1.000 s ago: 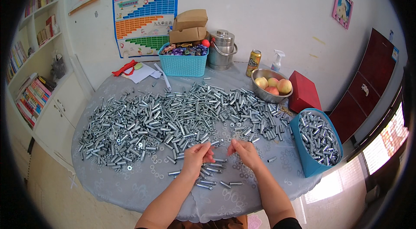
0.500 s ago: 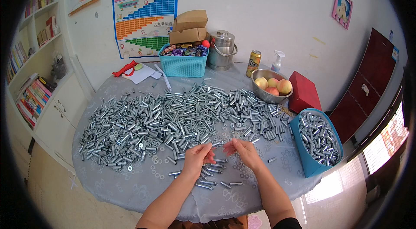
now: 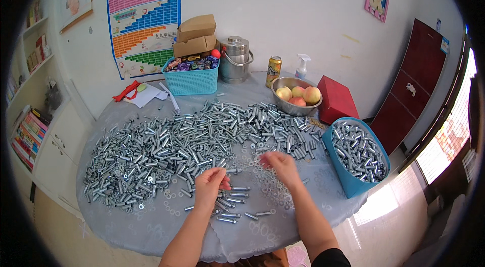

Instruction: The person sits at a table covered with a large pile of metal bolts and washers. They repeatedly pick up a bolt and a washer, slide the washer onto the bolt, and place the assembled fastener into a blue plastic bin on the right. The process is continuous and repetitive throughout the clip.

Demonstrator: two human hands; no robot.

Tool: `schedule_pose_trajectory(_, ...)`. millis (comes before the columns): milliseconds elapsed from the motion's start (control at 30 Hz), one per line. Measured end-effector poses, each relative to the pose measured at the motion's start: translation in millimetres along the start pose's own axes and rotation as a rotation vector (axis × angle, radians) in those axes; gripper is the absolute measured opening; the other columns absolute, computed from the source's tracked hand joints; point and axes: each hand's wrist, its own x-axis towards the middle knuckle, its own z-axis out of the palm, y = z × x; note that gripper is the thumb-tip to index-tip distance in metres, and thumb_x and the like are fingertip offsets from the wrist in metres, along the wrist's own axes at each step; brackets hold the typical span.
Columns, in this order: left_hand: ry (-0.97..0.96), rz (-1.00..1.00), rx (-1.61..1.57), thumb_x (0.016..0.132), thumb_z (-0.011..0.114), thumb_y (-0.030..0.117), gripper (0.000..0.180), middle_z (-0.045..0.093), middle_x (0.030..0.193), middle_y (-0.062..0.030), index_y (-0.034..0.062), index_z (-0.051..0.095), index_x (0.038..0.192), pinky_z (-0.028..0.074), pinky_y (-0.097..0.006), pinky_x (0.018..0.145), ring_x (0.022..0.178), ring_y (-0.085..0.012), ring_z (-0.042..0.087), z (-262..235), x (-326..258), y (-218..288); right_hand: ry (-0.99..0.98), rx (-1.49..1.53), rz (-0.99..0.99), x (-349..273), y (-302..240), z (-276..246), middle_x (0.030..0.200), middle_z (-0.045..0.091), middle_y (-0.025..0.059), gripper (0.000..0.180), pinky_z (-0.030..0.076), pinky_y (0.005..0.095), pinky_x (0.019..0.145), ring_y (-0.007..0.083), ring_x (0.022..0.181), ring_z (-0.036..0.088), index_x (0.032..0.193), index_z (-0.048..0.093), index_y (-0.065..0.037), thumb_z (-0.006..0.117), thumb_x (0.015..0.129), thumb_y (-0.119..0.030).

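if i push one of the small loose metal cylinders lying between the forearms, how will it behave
The metal cylinder will probably roll if pushed from the side, since its barrel is round and lies flat on the tablecloth. Its shiny finish suggests it may feel slippery, and its metallic look makes it likely stiff rather than bendy.

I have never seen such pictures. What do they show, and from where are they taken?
No machine: the left hand and right hand belong to a person who wears a wide camera on the head, which bends straight edges. On the grey tablecloth lies a pile of metal parts, with washers nearby; at the right stands a blue bin full of metal tubes. A metal piece shows at the left fingertips, perhaps held; whether the right hand holds anything, I cannot tell.
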Motion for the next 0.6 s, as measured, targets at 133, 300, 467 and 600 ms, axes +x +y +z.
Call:
schedule_pose_trajectory(133, -0.228, 0.019, 0.247, 0.083, 0.060, 0.006, 0.013, 0.062, 0.078, -0.0058, -0.0002, 0.063, 0.094, 0.050, -0.023, 0.058, 0.063, -0.0110, 0.058, -6.3, 1.1, -1.4, 0.359, -0.430, -0.175, 10.0, 20.6, -31.4, 0.084, 0.065, 0.0118, 0.014, 0.047, 0.0314, 0.071, 0.0238, 0.076, 0.061, 0.086, 0.067, -0.004, 0.057, 0.080, -0.013)
schedule_pose_trajectory(300, -0.342, 0.114, 0.609, 0.075, 0.066, 0.007, 0.015, 0.061, 0.077, -0.0042, 0.0049, 0.066, 0.090, 0.047, -0.026, 0.066, 0.070, -0.0119, 0.056, -0.3, -7.5, -1.7, 0.323, -0.940, -0.244, 7.2, 40.1, -40.3, 0.082, 0.061, 0.0121, 0.022, 0.046, 0.0402, 0.073, 0.0308, 0.083, 0.056, 0.077, 0.067, -0.008, 0.055, 0.061, 0.001)
schedule_pose_trajectory(467, -0.325, 0.159, 0.690, 0.075, 0.068, 0.013, 0.014, 0.063, 0.080, -0.0058, 0.0062, 0.067, 0.087, 0.045, -0.027, 0.064, 0.073, -0.0134, 0.056, -3.4, -5.1, -4.7, 0.338, -1.009, -0.232, 6.1, 38.4, -34.9, 0.087, 0.061, 0.0109, 0.014, 0.045, 0.0396, 0.075, 0.0303, 0.084, 0.056, 0.077, 0.067, -0.009, 0.064, 0.064, -0.004)
schedule_pose_trajectory(600, -0.180, 0.236, 0.651, 0.076, 0.067, 0.013, 0.013, 0.064, 0.078, -0.0056, 0.0041, 0.067, 0.085, 0.044, -0.026, 0.062, 0.069, -0.0123, 0.056, -6.7, 1.4, -4.4, 0.345, -1.037, -0.265, 3.3, 30.1, -29.2, 0.084, 0.061, 0.0111, 0.010, 0.044, 0.0392, 0.074, 0.0298, 0.083, 0.056, 0.076, 0.065, -0.008, 0.067, 0.067, -0.010)
